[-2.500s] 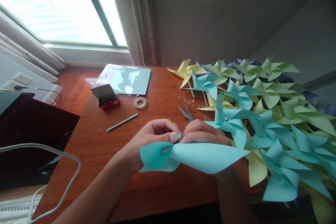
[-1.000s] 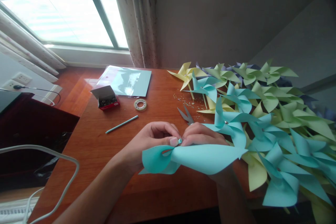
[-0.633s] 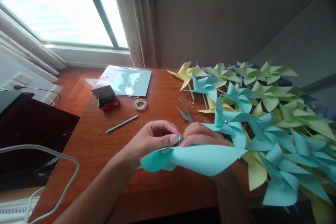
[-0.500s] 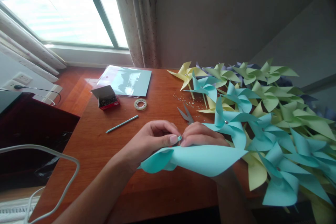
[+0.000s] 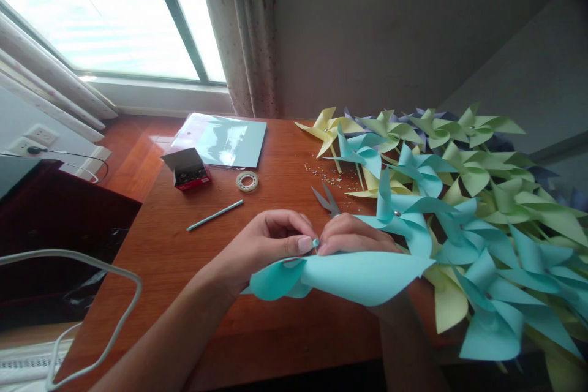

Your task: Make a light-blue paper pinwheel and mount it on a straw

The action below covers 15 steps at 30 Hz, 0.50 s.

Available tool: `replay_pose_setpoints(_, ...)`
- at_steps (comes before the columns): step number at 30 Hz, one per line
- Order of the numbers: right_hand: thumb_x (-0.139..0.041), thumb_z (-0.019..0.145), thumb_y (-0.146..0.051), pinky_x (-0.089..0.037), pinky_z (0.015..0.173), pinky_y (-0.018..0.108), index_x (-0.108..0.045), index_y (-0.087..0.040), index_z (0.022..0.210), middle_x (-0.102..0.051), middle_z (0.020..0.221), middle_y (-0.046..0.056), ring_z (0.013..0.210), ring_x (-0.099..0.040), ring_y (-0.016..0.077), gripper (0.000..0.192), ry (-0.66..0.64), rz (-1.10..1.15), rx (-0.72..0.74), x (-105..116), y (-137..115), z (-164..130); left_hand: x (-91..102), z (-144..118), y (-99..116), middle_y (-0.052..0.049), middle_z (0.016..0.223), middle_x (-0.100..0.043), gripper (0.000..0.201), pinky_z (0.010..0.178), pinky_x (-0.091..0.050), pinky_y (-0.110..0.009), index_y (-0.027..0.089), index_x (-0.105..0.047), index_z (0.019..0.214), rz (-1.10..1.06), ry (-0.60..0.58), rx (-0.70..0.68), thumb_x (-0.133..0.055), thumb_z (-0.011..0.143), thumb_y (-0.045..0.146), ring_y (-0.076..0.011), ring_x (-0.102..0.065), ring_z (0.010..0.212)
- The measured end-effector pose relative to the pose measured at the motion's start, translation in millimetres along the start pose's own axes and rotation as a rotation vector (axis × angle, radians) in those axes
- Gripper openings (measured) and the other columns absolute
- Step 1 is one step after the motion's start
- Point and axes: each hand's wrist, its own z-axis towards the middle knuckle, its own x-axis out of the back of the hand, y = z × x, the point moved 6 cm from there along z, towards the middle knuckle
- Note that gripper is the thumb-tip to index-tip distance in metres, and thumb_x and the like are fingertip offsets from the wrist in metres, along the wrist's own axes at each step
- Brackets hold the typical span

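A turquoise paper pinwheel (image 5: 362, 278) is held low over the table, its curled blades facing me. My left hand (image 5: 271, 239) is closed in a pinch, thumb and finger on a small turquoise piece (image 5: 315, 243) that looks like a short bit of tube. A thin pin seems to run between that piece and the pinwheel. My right hand (image 5: 356, 234) is closed at the pinwheel's far side, fingertips beside the pin; the blade hides part of it. Scissors (image 5: 327, 201) lie with blades apart just beyond my right hand, handles hidden.
Finished pinwheels (image 5: 459, 220) in turquoise, green, yellow and purple crowd the right. Tiny beads (image 5: 335, 177) are scattered near them. Further left lie a turquoise paper stick (image 5: 215, 215), a tape roll (image 5: 247, 181), an open red box (image 5: 192, 179) and a packet of turquoise paper (image 5: 229, 142).
Almost nothing differs. The pinwheel has tilted very slightly in my hands, and the whole view has shifted a little. Both hands keep the same grip.
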Motion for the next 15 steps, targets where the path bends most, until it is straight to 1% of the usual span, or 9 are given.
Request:
replay_pose_setpoints(5,-0.069,0.092,-0.022,-0.053,0.072,0.033,-0.077,-0.024,0.089,-0.071,0.085,0.003,0.078,-0.068,0.0198,0.009,-0.002,0.035,-0.006,-0.4,-0.3,0.8,-1.3,0.0,0.9,-0.003,0.074,-0.064,0.013,0.058,-0.044,-0.019,0.014,-0.08,0.074,-0.001,-0.009,-0.009,-0.088,0.072,0.024,-0.0104,-0.058,0.065)
replay_pose_setpoints(11,-0.072,0.09,-0.024,-0.053,0.071,0.032,-0.077,-0.026,0.088,-0.07,0.084,0.002,0.077,-0.067,0.019,0.006,0.0,0.044,-0.028,-1.9,2.6,-0.8,0.4,-0.9,-0.5,-0.003,0.077,-0.065,0.006,0.061,-0.045,-0.02,0.016,-0.08,0.076,-0.014,-0.026,-0.033,-0.085,0.075,0.02,-0.0106,-0.06,0.068)
replay_pose_setpoints(15,-0.069,0.093,-0.027,-0.053,0.073,0.031,-0.077,-0.026,0.088,-0.07,0.085,0.002,0.079,-0.067,0.0177,0.009,-0.016,0.031,-0.035,-2.4,2.2,-0.9,1.5,-1.3,-1.6,-0.003,0.079,-0.066,0.005,0.062,-0.045,-0.02,0.016,-0.08,0.078,-0.015,-0.036,-0.028,-0.084,0.076,0.018,-0.0105,-0.06,0.07)
